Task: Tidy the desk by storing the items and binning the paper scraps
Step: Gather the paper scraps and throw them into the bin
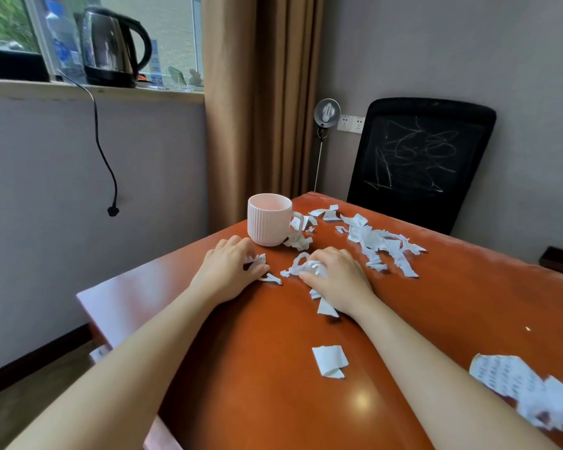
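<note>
1. Desk (pixel 257 368): orange-red, glossy. It carries everything below. No bin is in view.
2. Office chair (pixel 420 157): black mesh back, standing behind the desk's far edge.
3. Electric kettle (pixel 111 47): on the windowsill with its cord hanging down. It is off the desk, so probably not part of the tidying.
4. Near heap (pixel 533 391): printed paper scraps at the desk's lower right edge, well apart from both hands and untouched.
5. Far heap (pixel 381 245): torn strips spread out to the right of the mug, not gathered.
6. Mug (pixel 268 219): pink, ribbed, upright, handle to the right. It appears empty and awaits storing, with scraps lying against its base.
7. Right hand (pixel 335 277): palm down, fingers curled close round a crumpled wad (pixel 301 266). More scraps lie under the wrist. The hand seems to be raking pieces into one bundle, so that binning takes fewer trips.
8. Left hand (pixel 231 271): palm down just beside the mug, grip narrow. Thumb and bent fingers appear to pinch a small scrap (pixel 257 259).
9. Folded scrap (pixel 329 360): lying alone between the forearms.
</note>
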Action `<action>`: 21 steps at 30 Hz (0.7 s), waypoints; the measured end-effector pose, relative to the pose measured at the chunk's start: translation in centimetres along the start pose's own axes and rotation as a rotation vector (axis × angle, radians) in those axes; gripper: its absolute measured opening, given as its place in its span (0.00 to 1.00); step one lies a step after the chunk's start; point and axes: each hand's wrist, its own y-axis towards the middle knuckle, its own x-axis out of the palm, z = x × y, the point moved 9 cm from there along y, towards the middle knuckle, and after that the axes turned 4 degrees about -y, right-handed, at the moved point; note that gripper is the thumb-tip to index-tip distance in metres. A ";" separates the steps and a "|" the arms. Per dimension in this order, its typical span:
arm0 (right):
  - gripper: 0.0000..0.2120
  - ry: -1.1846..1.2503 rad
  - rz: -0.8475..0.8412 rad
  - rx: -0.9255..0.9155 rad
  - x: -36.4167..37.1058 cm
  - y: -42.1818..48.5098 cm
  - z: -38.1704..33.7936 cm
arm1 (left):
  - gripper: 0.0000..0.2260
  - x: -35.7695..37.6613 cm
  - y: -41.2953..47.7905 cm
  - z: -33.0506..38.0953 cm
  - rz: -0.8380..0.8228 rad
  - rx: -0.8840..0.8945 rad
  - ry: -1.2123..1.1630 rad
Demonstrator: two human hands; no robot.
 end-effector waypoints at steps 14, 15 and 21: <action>0.14 0.500 0.204 0.137 -3.0 -1.1 2.8 | 0.20 0.6 -3.7 6.1 -0.065 0.152 -0.123; 0.14 0.511 0.217 0.149 -3.2 -1.2 3.2 | 0.21 0.6 -3.7 5.8 -0.054 0.126 -0.083; 0.16 0.494 0.092 0.165 -1.7 -2.1 4.5 | 0.30 2.8 -5.0 7.7 -0.240 0.057 -0.033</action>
